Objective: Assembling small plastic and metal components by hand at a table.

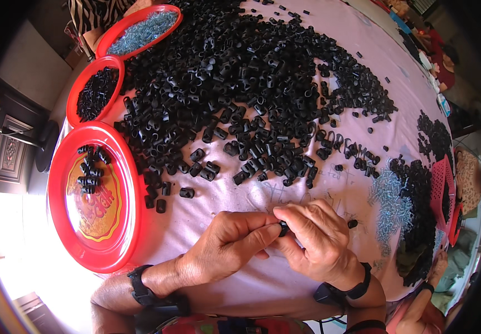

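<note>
Near the table's front edge, my left hand (226,245) and my right hand (321,239) meet, both closed on one small black plastic part (283,228). Thumbs and fingertips pinch it from either side and cover most of it. Beyond them spreads a large heap of black hollow plastic parts (240,78), with a few loose ones at its near edge. To the left lies a red plate (132,222) with a yellow print, holding a small group of black parts (90,172). One loose black piece (353,224) rests just right of my right hand.
Farther left stand a red plate (71,108) of small black pieces and another red plate (100,53) of clear bluish pieces. At right lie a bluish pile (391,200), black heaps and a pink basket (438,183). Another person's arm (427,295) reaches in at lower right; more people sit beyond.
</note>
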The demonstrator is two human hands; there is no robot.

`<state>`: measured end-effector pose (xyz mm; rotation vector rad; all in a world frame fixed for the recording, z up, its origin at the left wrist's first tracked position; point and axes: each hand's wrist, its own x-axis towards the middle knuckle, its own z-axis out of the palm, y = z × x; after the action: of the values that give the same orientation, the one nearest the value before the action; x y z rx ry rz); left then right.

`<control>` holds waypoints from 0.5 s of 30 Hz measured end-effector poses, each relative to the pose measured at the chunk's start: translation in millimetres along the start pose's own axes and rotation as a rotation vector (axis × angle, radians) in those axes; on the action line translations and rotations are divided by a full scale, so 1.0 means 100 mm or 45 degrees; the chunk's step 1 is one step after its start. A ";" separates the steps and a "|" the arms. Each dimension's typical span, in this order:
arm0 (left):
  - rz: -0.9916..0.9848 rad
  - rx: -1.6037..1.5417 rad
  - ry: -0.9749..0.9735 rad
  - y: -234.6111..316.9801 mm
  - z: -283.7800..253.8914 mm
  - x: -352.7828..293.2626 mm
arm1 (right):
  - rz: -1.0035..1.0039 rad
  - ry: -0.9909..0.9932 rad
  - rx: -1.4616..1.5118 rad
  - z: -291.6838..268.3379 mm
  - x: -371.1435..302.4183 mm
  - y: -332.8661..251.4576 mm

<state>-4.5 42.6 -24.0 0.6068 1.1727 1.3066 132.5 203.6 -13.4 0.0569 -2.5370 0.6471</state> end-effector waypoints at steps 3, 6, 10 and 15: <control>0.008 -0.147 0.003 -0.02 0.00 0.00 | -0.018 0.011 -0.011 -0.02 0.01 0.00; 0.002 -0.192 -0.034 -0.03 0.00 0.01 | -0.046 0.033 -0.039 -0.03 0.00 0.00; 0.029 -0.156 -0.064 -0.08 -0.04 -0.01 | -0.012 0.017 0.044 -0.03 0.05 -0.01; -0.012 -0.177 -0.057 -0.08 -0.05 -0.01 | 0.055 0.018 0.084 -0.06 0.07 -0.02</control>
<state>-6.0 38.3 -32.4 0.5258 1.0371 1.3477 129.1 205.2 -4.9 0.0208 -2.5095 0.7460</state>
